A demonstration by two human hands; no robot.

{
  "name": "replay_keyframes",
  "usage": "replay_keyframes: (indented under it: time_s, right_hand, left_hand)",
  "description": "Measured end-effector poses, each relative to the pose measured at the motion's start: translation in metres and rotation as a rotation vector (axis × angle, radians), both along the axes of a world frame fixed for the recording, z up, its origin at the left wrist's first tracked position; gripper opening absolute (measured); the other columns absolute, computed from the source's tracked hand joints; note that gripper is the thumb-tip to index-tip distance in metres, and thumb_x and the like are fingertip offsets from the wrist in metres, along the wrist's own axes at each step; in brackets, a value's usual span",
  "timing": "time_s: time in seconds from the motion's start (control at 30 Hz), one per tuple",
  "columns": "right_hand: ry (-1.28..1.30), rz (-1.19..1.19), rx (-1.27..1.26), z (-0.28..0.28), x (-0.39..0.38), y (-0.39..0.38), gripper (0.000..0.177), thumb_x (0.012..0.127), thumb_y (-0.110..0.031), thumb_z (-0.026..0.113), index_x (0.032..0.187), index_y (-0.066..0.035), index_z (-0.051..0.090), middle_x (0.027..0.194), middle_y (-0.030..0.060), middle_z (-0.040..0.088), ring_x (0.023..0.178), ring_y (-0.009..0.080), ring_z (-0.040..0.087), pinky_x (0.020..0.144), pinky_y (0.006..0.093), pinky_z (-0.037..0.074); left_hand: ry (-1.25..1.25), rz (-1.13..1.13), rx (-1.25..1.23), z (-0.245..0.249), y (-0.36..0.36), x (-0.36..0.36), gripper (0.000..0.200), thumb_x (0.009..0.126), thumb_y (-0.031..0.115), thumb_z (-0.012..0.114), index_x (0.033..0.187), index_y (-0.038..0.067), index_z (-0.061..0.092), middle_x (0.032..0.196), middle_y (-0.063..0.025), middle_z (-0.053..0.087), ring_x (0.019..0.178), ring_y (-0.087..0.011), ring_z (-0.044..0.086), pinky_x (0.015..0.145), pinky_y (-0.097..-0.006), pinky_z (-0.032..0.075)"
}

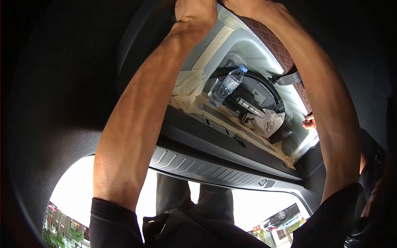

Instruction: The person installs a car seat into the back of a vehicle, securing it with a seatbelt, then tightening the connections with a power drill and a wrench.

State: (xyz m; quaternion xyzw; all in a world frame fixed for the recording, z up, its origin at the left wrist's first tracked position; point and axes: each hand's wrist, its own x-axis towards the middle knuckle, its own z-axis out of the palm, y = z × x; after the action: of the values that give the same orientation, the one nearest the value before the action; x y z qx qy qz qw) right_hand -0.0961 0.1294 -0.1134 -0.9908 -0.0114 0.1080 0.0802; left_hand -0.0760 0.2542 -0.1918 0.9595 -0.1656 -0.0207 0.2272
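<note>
Both my arms reach forward into the open rear of a car. My left hand point(195, 9) is at the top edge of the view, cut off above the wrist so its fingers do not show. Beside it, to the right, my right hand point(244, 5) is also cropped by the top edge, fingers hidden. Below them lies a bare pale metal floor panel point(240, 49) edged with beige masking tape point(213, 47). What either hand touches is out of view.
In the floor well lie a clear water bottle point(233, 80) with a blue cap, a metal cylinder point(250, 107) and a white printed bag point(269, 123). A grey strap point(287, 78) hangs at right. Another person's hand point(309, 122) is at the right side. The ribbed bumper sill point(198, 165) runs below.
</note>
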Motion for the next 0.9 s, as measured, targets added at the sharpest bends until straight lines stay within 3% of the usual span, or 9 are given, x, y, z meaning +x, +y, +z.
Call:
replay_keyframes:
  time_s: [0.2,0.37,0.47,0.53,0.6,0.7,0.8,0.83,0.9]
  right_hand:
    - [0.106,-0.236,0.01,0.033,-0.005,0.02,0.03,0.095,-0.016,0.056,0.116,0.001,0.07,0.129,0.0286,0.064,0.118,0.0457,0.063,0.099,0.0523,0.053]
    - [-0.129,-0.028,-0.002,-0.019,-0.003,-0.001,0.025,0.093,-0.019,0.059,0.108,-0.002,0.072,0.126,0.0284,0.064,0.112,0.0431,0.065,0.097,0.0525,0.053]
    - [-0.003,-0.037,-0.13,-0.022,0.008,0.005,0.025,0.094,-0.02,0.059,0.105,-0.002,0.073,0.122,0.0298,0.066,0.114,0.0441,0.065,0.097,0.0536,0.053]
    - [0.114,-0.366,0.015,-0.008,0.006,0.007,0.028,0.096,-0.021,0.058,0.109,-0.002,0.073,0.122,0.0301,0.066,0.117,0.0445,0.064,0.099,0.0534,0.053]
    - [0.181,-0.243,0.009,0.029,-0.006,0.012,0.03,0.096,-0.022,0.057,0.11,-0.001,0.072,0.12,0.0283,0.068,0.114,0.0449,0.066,0.096,0.0526,0.054]
    - [-0.27,0.057,0.005,-0.029,-0.006,-0.011,0.032,0.097,-0.024,0.058,0.112,0.0,0.072,0.116,0.0274,0.07,0.11,0.0443,0.068,0.094,0.0514,0.056]
    - [-0.145,0.089,-0.015,-0.025,-0.007,-0.012,0.031,0.095,-0.022,0.059,0.109,0.001,0.073,0.111,0.0267,0.071,0.107,0.0426,0.069,0.093,0.0513,0.056]
    - [0.217,-0.075,-0.096,0.011,-0.014,0.009,0.03,0.093,-0.022,0.06,0.105,0.002,0.075,0.109,0.0257,0.072,0.107,0.0417,0.069,0.094,0.0505,0.056]
    - [0.143,-0.095,-0.086,-0.019,-0.023,-0.001,0.028,0.091,-0.021,0.061,0.102,0.002,0.075,0.107,0.0277,0.071,0.106,0.0426,0.069,0.094,0.0515,0.055]
  left_hand:
    - [0.09,0.0,0.0,0.013,0.001,0.002,0.037,0.109,0.026,0.038,0.125,0.007,0.065,0.112,-0.0275,0.07,0.105,-0.0442,0.069,0.092,-0.0511,0.056]
    - [0.049,-0.001,-0.064,0.023,0.006,-0.006,0.043,0.11,0.029,0.034,0.121,0.002,0.066,0.113,-0.0276,0.07,0.107,-0.0448,0.068,0.094,-0.0505,0.054]
    - [0.188,0.04,-0.081,0.021,0.003,0.001,0.044,0.11,0.029,0.033,0.122,0.003,0.066,0.113,-0.0282,0.07,0.108,-0.0453,0.067,0.094,-0.0507,0.054]
    - [0.128,-0.009,-0.011,0.022,0.002,0.002,0.039,0.109,0.024,0.036,0.129,0.005,0.063,0.112,-0.0293,0.07,0.107,-0.0451,0.069,0.095,-0.0501,0.055]
    - [0.124,-0.017,0.052,0.021,0.002,0.001,0.037,0.108,0.022,0.038,0.128,0.005,0.064,0.111,-0.0285,0.07,0.105,-0.0431,0.07,0.093,-0.0498,0.056]
    - [-0.026,-0.039,0.023,0.001,0.002,0.0,0.034,0.107,0.02,0.04,0.127,0.006,0.064,0.109,-0.0274,0.071,0.102,-0.0415,0.071,0.09,-0.0495,0.057]
    - [-0.008,-0.049,0.04,0.014,0.005,-0.002,0.033,0.106,0.019,0.042,0.126,0.005,0.065,0.106,-0.0272,0.071,0.099,-0.0417,0.071,0.088,-0.0494,0.057]
    - [0.038,-0.04,0.039,0.008,0.004,0.001,0.034,0.105,0.019,0.044,0.128,0.005,0.064,0.104,-0.0277,0.071,0.098,-0.0422,0.071,0.087,-0.0491,0.057]
    - [0.082,-0.025,0.008,0.014,0.002,0.004,0.035,0.105,0.021,0.044,0.129,0.005,0.064,0.105,-0.0279,0.071,0.099,-0.0424,0.071,0.087,-0.0496,0.057]
